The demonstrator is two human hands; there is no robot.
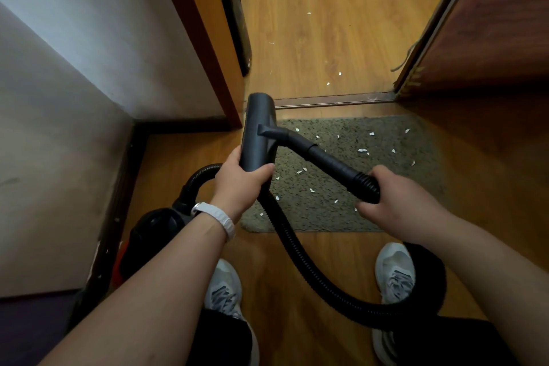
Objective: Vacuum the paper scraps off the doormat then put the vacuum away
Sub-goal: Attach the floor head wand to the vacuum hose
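Over shaggy doormat, left hand fingers wrap the smooth nozzle, right hand grips ribbed hose

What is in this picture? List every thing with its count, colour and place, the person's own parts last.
doormat: one, grey-green, on the floor before the threshold
paper scraps: many, white, on the doormat and on the floor past the doorway
nozzle: one, black, held up at the doormat's left edge
hose: one, black, looping across the floor by the shoes
vacuum body: one, black and orange, on the floor, left
floor: one, brown wood, throughout
door: one, dark brown, open, right
wristband: one, white, left wrist
shoes: two, pale grey, bottom
left hand: one, grips the nozzle's near end
right hand: one, grips the hose cuff
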